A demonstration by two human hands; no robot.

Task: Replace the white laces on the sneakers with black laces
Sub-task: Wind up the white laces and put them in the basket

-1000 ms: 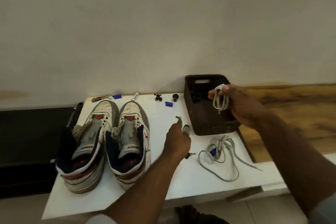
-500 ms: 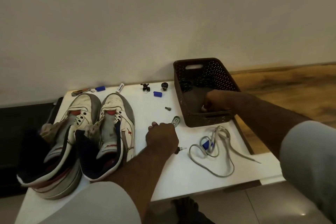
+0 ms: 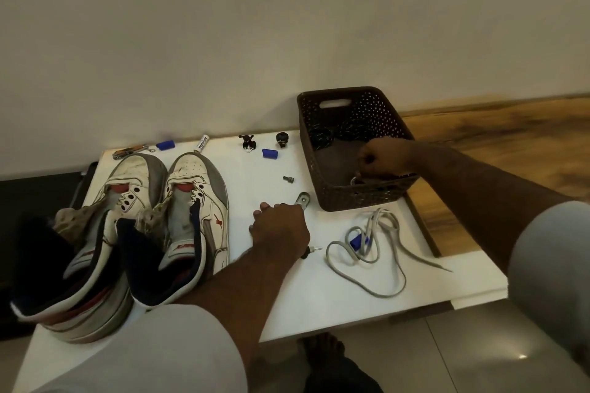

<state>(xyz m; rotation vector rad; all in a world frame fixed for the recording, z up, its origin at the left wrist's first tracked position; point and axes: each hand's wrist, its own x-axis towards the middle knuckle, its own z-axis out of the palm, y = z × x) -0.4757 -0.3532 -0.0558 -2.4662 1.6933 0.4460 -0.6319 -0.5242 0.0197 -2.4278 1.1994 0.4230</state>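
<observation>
Two worn white, grey and red sneakers, one [image 3: 127, 182] beside the other [image 3: 201, 179], stand on the left of the white table [image 3: 319, 306] with bare eyelets and tongues pulled out. A loose white lace [image 3: 376, 265] lies tangled at the right front. Inside the brown perforated basket [image 3: 348, 201], dark lace bundles [image 3: 322, 137] lie at the far end. My right hand [image 3: 383, 158] is down in the basket, fingers curled, with a bit of the white lace bundle [image 3: 355, 180] showing under it. My left hand [image 3: 281, 226] rests on the table between sneakers and basket.
A metal bracket [image 3: 303, 201] lies at my left fingertips and a small bolt [image 3: 288, 179] beyond it. Blue caps [image 3: 269, 153], two small figurines [image 3: 247, 142], a white tube [image 3: 202, 143] and a pocket tool [image 3: 129, 150] line the wall. A wooden surface [image 3: 495, 143] adjoins on the right.
My right hand, which held the coiled white lace above the basket, has gone down into the basket with it. My left hand stays on the table. The view has shifted.
</observation>
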